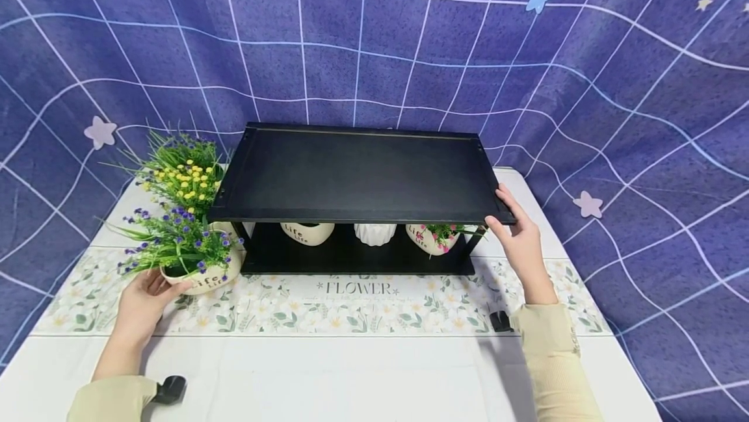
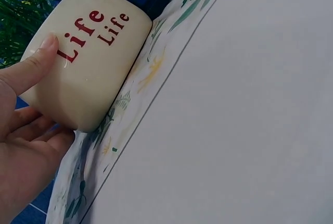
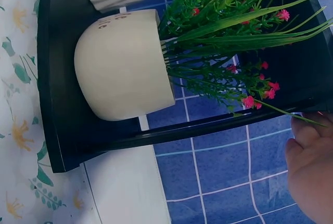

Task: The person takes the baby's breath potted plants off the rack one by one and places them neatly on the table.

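My left hand (image 1: 140, 308) grips a cream pot of purple artificial flowers (image 1: 201, 280) standing left of a two-tier black shelf (image 1: 357, 175). In the left wrist view, the thumb lies on the front of the pot (image 2: 99, 86), near its red "Life" lettering, with the other fingers around its side. My right hand (image 1: 523, 246) holds the front right corner of the shelf's upper board, thumb at the front edge and fingers over the side. On the lower board sit a cream pot with pink flowers (image 3: 125, 67), a white ribbed pot (image 1: 374, 235) and another cream pot (image 1: 308, 234), partly hidden by the top.
Behind the gripped pot, yellow flowers (image 1: 184, 178) and more greenery stand beside the shelf's left end. A floral cloth strip reading "FLOWER" (image 1: 358, 288) runs across the white table (image 1: 339, 376). A blue gridded curtain (image 1: 328, 45) hangs behind and at both sides.
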